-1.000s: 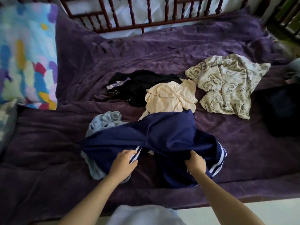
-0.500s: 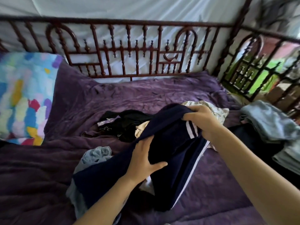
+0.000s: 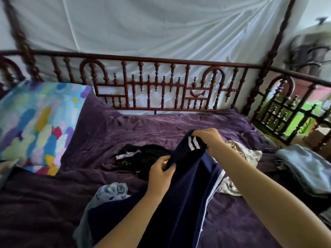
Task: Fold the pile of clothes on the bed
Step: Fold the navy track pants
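Head view: this is the only view, looking down at the bed from above the arms.
Blue clothing: the dark blue clothing with white stripes is lifted up at its top. The rest hangs down onto the purple blanket, close to the person. I cannot tell if it is pants or a top.
Left hand: the left hand pinches a bunched edge of the blue clothing, with fingers curled round it.
Right hand: the right hand grips the striped end, higher up and farther away.
Other clothes: a black heap lies behind the left hand. A pale patterned cloth lies under the right arm. A light blue crumpled cloth sits just beside the blue clothing, partly under it.
Side stack: some grey-blue cloth lies at the right edge of the bed. It looks folded, but it is blurry.
Pillow: a bright pillow leans at the left.
Step now: I think the person is finding the edges so the blue clothing can be opened out.
How to do it well: hold two matching corners, shake it so it hangs straight, then lay it flat on a bare part of the blanket before folding.
Watch out: the hanging end could drag the light blue cloth along.
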### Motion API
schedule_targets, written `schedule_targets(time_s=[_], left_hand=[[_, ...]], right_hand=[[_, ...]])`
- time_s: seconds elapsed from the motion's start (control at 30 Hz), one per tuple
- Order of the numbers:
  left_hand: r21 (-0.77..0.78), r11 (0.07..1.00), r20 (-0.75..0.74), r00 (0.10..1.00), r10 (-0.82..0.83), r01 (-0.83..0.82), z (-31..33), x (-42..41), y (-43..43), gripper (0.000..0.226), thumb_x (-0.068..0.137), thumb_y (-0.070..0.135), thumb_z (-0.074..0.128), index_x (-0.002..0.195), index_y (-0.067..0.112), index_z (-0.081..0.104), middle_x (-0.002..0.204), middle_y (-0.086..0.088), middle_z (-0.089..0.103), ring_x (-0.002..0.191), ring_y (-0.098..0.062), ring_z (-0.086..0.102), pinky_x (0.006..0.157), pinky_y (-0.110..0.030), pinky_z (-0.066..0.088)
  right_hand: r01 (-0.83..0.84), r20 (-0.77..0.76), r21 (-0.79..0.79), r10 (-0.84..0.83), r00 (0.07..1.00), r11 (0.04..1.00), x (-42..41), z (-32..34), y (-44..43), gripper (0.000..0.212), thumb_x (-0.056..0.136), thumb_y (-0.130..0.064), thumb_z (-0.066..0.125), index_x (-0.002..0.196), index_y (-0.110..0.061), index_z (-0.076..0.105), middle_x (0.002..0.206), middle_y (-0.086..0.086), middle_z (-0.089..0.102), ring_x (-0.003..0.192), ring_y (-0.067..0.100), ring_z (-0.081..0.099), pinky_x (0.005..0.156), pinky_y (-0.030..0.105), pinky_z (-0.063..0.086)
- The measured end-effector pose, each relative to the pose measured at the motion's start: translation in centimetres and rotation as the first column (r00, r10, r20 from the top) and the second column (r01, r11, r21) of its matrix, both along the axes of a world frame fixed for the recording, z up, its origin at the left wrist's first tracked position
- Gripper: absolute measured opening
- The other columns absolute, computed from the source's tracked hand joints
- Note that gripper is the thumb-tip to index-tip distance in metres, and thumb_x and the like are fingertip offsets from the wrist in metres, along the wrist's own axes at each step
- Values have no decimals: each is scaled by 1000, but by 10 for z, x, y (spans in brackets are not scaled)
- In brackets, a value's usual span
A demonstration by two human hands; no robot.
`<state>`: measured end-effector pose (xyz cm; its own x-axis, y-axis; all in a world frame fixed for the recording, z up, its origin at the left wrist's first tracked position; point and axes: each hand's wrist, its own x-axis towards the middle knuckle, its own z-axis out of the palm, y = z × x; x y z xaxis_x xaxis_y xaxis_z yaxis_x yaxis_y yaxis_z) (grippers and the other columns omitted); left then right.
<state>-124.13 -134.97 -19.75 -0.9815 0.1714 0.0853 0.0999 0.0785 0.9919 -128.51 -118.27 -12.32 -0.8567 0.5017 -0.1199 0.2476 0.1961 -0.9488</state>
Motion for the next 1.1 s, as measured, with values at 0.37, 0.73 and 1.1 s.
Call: schedule_targets(time_s=[0.37,0.73,1.1], left_hand=[[-253,962,-84,993,83,-102,35,-33,-24,24,86,-4,51,104,0,67,86,0,61,81,-16,57,72,-21,42],[-202,979,-68,997,-42,27,98,-57,-6,16,89,6,52,84,7,66,78,-7,59,71,-18,53,66,-28,40],[-116,959,-112,956,-270,257,94,-48,-55,35,89,25,60,114,41,41,107,28,50,85,22,53,73,-2,44]], right_hand=[[-633,575,657,271,772,409,19,-47,28,78,81,-25,70,146,-15,28,140,11,42,129,27,38,103,33,33],[-452,44,670,576,816,589,36,-21,-23,50,85,-22,68,129,-17,45,111,-6,60,98,9,57,82,23,40],[-40,-521,326,215,826,945,-20,112,-47,33,92,-25,56,65,-14,42,60,-2,44,51,4,43,50,18,34]])
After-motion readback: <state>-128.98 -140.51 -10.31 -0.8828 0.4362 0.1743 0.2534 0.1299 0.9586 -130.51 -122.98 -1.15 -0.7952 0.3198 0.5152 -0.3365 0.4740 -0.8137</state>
